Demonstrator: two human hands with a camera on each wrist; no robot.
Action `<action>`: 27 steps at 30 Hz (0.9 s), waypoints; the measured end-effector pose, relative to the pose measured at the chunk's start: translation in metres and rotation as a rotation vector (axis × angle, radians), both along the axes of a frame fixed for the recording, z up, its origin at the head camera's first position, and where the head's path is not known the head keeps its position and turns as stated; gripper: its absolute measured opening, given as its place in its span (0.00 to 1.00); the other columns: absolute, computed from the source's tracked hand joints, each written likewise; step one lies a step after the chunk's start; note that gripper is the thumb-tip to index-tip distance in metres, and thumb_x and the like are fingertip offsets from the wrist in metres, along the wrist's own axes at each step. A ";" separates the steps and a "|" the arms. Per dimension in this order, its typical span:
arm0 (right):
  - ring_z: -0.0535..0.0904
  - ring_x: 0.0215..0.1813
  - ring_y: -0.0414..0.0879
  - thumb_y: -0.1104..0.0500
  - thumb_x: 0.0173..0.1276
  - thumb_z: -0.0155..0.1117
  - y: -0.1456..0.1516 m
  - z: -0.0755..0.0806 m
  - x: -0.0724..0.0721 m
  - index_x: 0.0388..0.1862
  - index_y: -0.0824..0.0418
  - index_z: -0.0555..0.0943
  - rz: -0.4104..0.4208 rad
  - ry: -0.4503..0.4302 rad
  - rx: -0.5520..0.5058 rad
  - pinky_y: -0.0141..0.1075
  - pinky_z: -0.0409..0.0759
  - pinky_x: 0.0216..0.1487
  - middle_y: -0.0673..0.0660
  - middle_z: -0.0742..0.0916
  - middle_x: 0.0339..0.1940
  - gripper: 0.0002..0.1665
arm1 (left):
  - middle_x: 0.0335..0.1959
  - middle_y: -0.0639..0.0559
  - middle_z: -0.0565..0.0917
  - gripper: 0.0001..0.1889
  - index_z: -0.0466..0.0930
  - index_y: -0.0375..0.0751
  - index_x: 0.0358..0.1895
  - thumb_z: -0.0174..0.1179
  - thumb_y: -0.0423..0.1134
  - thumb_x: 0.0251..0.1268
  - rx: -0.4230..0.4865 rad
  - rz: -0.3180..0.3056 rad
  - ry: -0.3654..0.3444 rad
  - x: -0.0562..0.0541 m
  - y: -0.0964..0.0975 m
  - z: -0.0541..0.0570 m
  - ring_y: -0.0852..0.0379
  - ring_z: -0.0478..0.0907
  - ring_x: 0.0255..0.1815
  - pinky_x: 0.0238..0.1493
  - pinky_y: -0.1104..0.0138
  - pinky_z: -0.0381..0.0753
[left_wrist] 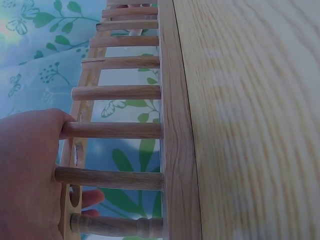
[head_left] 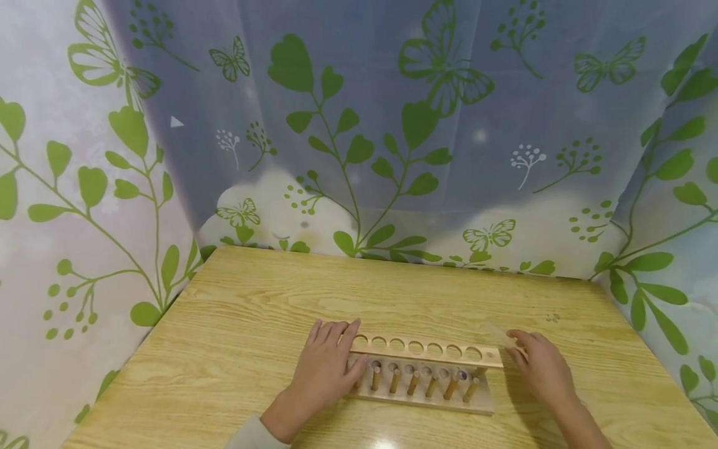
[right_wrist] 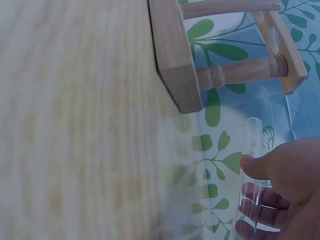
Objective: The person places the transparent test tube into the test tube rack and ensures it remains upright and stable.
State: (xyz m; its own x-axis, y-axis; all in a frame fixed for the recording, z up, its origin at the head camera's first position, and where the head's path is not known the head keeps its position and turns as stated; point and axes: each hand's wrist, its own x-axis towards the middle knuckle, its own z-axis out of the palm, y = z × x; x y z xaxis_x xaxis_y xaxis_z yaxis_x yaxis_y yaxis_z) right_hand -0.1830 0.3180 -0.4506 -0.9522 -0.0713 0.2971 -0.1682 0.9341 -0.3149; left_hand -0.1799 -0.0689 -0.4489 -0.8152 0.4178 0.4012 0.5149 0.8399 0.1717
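Observation:
A wooden test tube rack [head_left: 424, 357] stands upright on the table, with a row of round holes along its top rail and several upright pegs [head_left: 413, 383] in front. My left hand [head_left: 325, 362] grips the rack's left end, fingers over the top rail and thumb at the front; the left wrist view shows fingertips [left_wrist: 92, 198] behind the rail. Off the rack's right end, my right hand [head_left: 541, 368] pinches a clear glass test tube [right_wrist: 254, 134] between thumb and fingers. The tube's rounded end points up past the thumb in the right wrist view.
The wood-grain table [head_left: 269, 293] extends behind and to both sides of the rack. Curtains with green leaves and butterflies [head_left: 359, 187] hang along the table's back and sides. A small dark mark [head_left: 553, 318] shows on the table at the right.

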 end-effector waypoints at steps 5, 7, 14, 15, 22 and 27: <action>0.81 0.38 0.60 0.62 0.65 0.66 -0.006 0.004 -0.004 0.55 0.69 0.78 -0.008 0.039 -0.017 0.50 0.80 0.33 0.66 0.83 0.40 0.20 | 0.57 0.47 0.75 0.30 0.67 0.42 0.69 0.51 0.56 0.71 0.002 0.007 0.000 -0.001 0.000 0.000 0.46 0.70 0.62 0.69 0.43 0.58; 0.81 0.38 0.61 0.63 0.66 0.65 -0.010 0.006 -0.005 0.55 0.70 0.78 -0.015 0.045 -0.033 0.52 0.80 0.34 0.67 0.83 0.41 0.21 | 0.57 0.47 0.75 0.30 0.67 0.43 0.69 0.50 0.56 0.71 0.000 0.011 -0.001 -0.001 0.001 0.000 0.46 0.70 0.62 0.70 0.43 0.58; 0.80 0.42 0.62 0.61 0.68 0.63 -0.021 0.010 -0.009 0.57 0.69 0.77 -0.029 0.056 -0.067 0.54 0.79 0.38 0.68 0.83 0.43 0.21 | 0.57 0.47 0.75 0.30 0.67 0.42 0.69 0.50 0.56 0.71 0.009 0.014 -0.001 -0.001 0.002 0.001 0.46 0.70 0.62 0.70 0.44 0.57; 0.80 0.42 0.62 0.61 0.68 0.63 -0.022 0.010 -0.009 0.58 0.69 0.77 -0.031 0.056 -0.070 0.54 0.79 0.38 0.67 0.83 0.43 0.21 | 0.58 0.47 0.75 0.30 0.67 0.42 0.69 0.50 0.56 0.71 0.009 0.013 -0.001 -0.001 0.002 0.001 0.46 0.70 0.62 0.70 0.44 0.57; 0.80 0.40 0.61 0.62 0.69 0.63 -0.025 0.009 -0.010 0.57 0.69 0.77 -0.036 0.108 -0.109 0.54 0.79 0.37 0.67 0.83 0.42 0.20 | 0.57 0.47 0.76 0.30 0.68 0.41 0.69 0.51 0.55 0.70 0.015 0.000 -0.010 0.001 0.002 0.002 0.46 0.70 0.61 0.70 0.43 0.58; 0.81 0.42 0.62 0.63 0.69 0.62 -0.029 0.009 -0.012 0.56 0.69 0.78 -0.032 0.180 -0.150 0.56 0.80 0.38 0.67 0.83 0.42 0.19 | 0.57 0.47 0.76 0.30 0.68 0.41 0.69 0.51 0.55 0.71 0.020 0.003 -0.004 0.001 0.001 0.001 0.46 0.70 0.62 0.70 0.43 0.58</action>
State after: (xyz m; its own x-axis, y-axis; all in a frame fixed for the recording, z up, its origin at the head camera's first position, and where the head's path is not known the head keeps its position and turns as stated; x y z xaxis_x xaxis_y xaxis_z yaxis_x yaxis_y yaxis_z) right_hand -0.1953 0.2895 -0.4417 -0.8840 0.0159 0.4673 -0.2051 0.8850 -0.4181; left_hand -0.1789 -0.0682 -0.4478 -0.8182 0.4069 0.4061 0.5114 0.8379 0.1907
